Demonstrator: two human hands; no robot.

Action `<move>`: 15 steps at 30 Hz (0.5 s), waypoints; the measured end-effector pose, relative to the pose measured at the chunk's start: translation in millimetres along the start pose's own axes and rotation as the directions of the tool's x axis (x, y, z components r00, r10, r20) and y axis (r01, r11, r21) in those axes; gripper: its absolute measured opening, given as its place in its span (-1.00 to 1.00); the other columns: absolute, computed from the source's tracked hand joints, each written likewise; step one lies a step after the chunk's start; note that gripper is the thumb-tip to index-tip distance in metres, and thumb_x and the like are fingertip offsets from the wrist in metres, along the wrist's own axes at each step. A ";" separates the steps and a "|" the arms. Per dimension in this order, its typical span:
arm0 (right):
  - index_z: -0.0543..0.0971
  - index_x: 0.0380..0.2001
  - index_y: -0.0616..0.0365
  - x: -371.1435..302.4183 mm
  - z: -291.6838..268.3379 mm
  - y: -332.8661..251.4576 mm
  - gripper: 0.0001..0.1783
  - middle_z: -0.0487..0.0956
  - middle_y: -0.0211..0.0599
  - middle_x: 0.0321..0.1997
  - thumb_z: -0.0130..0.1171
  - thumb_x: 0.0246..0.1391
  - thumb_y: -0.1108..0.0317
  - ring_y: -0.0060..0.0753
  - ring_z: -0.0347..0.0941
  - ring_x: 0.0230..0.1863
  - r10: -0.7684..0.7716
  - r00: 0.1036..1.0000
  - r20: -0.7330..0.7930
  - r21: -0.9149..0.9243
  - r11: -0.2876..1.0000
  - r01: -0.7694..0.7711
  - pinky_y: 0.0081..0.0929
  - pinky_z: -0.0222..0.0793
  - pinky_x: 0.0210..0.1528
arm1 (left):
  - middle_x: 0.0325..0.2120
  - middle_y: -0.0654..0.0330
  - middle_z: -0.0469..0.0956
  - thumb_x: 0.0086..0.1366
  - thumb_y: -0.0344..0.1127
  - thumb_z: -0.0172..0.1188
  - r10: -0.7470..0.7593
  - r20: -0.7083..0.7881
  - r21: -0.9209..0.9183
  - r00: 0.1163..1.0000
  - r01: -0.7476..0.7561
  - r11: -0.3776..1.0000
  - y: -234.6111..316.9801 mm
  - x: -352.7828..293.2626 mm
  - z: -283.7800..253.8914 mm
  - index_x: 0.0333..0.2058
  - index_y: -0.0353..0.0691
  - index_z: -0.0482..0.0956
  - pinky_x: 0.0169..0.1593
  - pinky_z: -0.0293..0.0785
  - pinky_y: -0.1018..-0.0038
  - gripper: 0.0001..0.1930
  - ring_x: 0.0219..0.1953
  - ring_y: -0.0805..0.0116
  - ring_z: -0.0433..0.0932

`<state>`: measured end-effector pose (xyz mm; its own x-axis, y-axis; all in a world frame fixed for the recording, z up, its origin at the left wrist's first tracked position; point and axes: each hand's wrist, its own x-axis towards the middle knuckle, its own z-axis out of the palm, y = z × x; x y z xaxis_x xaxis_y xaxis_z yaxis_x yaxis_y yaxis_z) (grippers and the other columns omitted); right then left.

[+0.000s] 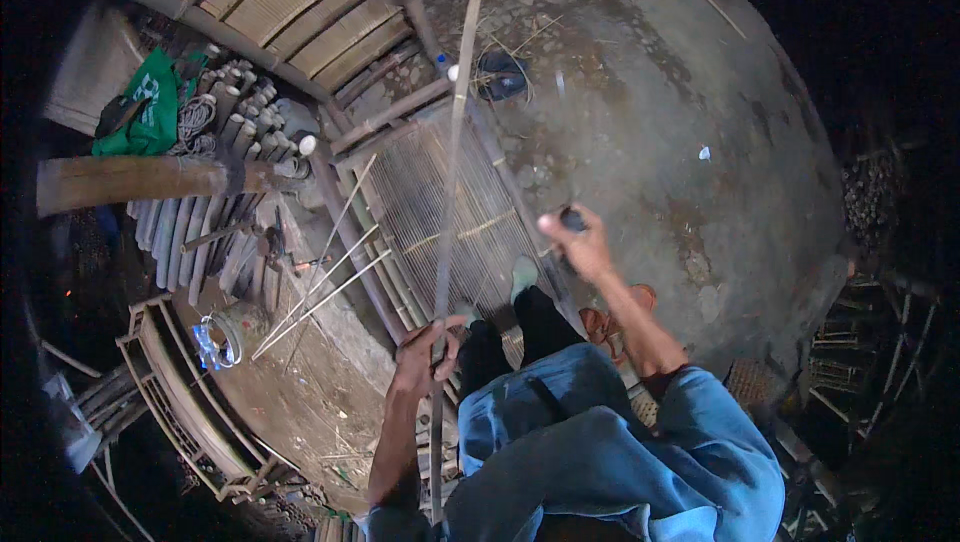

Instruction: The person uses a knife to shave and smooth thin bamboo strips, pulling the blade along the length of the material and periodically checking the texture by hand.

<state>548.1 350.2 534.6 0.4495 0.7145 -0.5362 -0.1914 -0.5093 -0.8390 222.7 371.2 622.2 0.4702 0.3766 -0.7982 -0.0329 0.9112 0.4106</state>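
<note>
A long, flat bamboo strip runs upright through the middle of the view, from the far edge down past my lap. My left hand is closed around its lower part, beside my left knee. Off to the right of the strip, my right hand is closed on a short dark object. Only its rounded end shows above the fist, so its kind is unclear. The right hand is apart from the strip. Beneath both hands lies a slatted bamboo platform, where my feet rest.
Thin bamboo strips lean left of the platform. Beyond them are stacked bamboo poles, a green bag and a wooden beam. A curved bamboo frame stands lower left. Brown sandals lie by my right forearm on the concrete floor.
</note>
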 end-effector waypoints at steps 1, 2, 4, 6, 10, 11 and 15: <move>0.63 -0.20 0.19 -15.3 23.1 -1.7 -0.55 0.61 -0.47 -0.41 0.49 0.01 0.07 -0.58 0.52 -0.38 -0.009 0.998 0.060 0.039 0.999 0.007 -0.48 0.44 -0.32 | -0.61 0.27 0.45 0.55 -0.18 -0.14 -0.002 -0.018 -0.015 1.000 0.002 1.000 -1.5 1.7 2.2 0.13 -0.45 0.46 -0.67 0.17 0.59 -0.56 -0.75 0.55 0.27; 0.62 -0.18 0.19 -27.1 41.1 -6.7 -0.54 0.62 -0.46 -0.40 0.49 0.01 0.08 -0.56 0.55 -0.34 -0.024 0.993 0.116 0.077 0.997 0.015 -0.48 0.47 -0.28 | -0.61 0.27 0.45 0.54 -0.16 -0.12 0.000 -0.015 0.049 1.000 0.001 0.999 -3.1 4.7 5.8 0.11 -0.45 0.48 -0.68 0.17 0.59 -0.56 -0.75 0.55 0.27; 0.61 -0.22 0.21 -31.6 68.7 9.5 -0.58 0.66 -0.37 -0.37 0.50 0.01 0.14 -0.51 0.59 -0.37 0.048 0.985 0.167 0.051 0.997 -0.057 -0.49 0.52 -0.35 | -0.62 0.28 0.45 0.53 -0.14 -0.06 -0.009 -0.026 0.168 1.000 0.013 0.986 -3.4 10.8 11.7 0.06 -0.38 0.54 -0.68 0.15 0.58 -0.59 -0.75 0.57 0.26; 0.61 -0.25 0.21 -36.4 91.3 20.1 -0.60 0.66 -0.34 -0.38 0.50 0.00 0.16 -0.50 0.59 -0.42 0.086 0.971 0.223 0.082 0.991 -0.107 -0.49 0.53 -0.41 | -0.61 0.27 0.47 0.53 -0.15 -0.05 0.037 -0.049 0.287 0.998 -0.022 0.958 -9.7 16.6 13.0 0.07 -0.35 0.55 -0.66 0.17 0.58 -0.61 -0.74 0.56 0.27; 0.59 -0.36 0.23 -54.0 120.8 17.3 -0.68 0.61 -0.35 -0.48 0.51 -0.02 0.27 -0.46 0.53 -0.57 0.176 0.960 0.216 0.135 0.969 -0.208 -0.47 0.48 -0.55 | -0.48 0.13 0.61 0.46 -0.08 0.09 0.222 -0.056 0.625 0.974 -0.139 0.768 -38.8 21.4 -15.1 0.13 -0.28 0.53 -0.48 0.42 0.49 -0.56 -0.59 0.42 0.52; 0.58 -0.39 0.24 -54.4 120.7 19.3 -0.70 0.60 -0.35 -0.50 0.51 -0.03 0.31 -0.45 0.51 -0.61 0.222 0.961 0.167 0.151 0.957 -0.247 -0.46 0.47 -0.57 | -0.48 0.13 0.61 0.46 -0.08 0.09 0.233 -0.091 0.593 0.968 -0.136 0.794 -47.1 14.1 -25.3 0.13 -0.28 0.53 -0.48 0.42 0.49 -0.56 -0.59 0.42 0.52; 0.57 -0.40 0.22 -33.5 107.8 46.7 -0.75 0.57 -0.35 -0.52 0.48 -0.02 0.39 -0.46 0.47 -0.63 0.232 0.965 0.121 0.084 0.966 -0.243 -0.44 0.44 -0.59 | -0.17 -0.09 0.67 0.20 0.23 0.32 0.288 -0.127 0.700 0.949 -0.120 0.704 -76.4 -42.1 -51.4 0.19 -0.29 0.46 0.05 0.50 0.33 -0.21 -0.05 0.09 0.64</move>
<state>430.1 354.2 503.4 0.2838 0.6294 -0.7234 -0.3675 -0.6254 -0.6883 160.1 294.2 601.8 0.3246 0.6410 -0.6955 0.5375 0.4800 0.6933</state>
